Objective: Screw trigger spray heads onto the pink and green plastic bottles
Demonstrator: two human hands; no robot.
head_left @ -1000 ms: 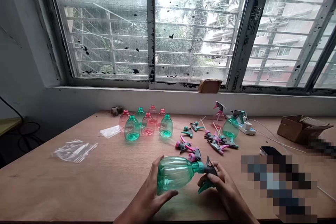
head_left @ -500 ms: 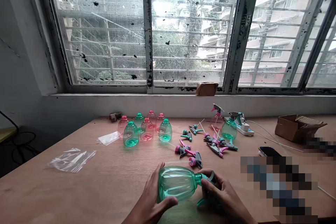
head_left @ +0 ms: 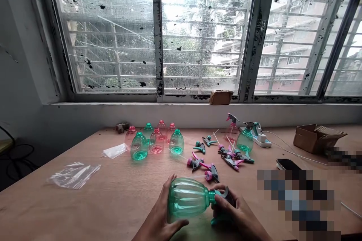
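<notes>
A clear green spray bottle (head_left: 188, 197) lies on its side in the air above the near part of the table, its neck pointing right. My left hand (head_left: 165, 211) cups its base, thumb below and fingers behind. At the neck, my right hand (head_left: 234, 211) grips the collar of a grey and green trigger sprayer head (head_left: 223, 197), partly hidden by the fingers. The head sits at the bottle's mouth; how tightly it is screwed on, I cannot tell. Just beyond lie loose pink and grey sprayer heads (head_left: 212, 174).
Several green and pink bottles without heads (head_left: 139, 148) stand at the back left. Two bottles with heads (head_left: 245, 141) stand near a power strip (head_left: 261, 141). More loose heads (head_left: 232, 161) lie mid-table. Plastic bags (head_left: 75, 175) lie left; a cardboard box (head_left: 316, 139) and phone (head_left: 288, 164) are right.
The bottle and both hands have shifted slightly left in view, as has the whole scene a little. The right fingers have moved slightly around the collar. Both hands keep their hold.
</notes>
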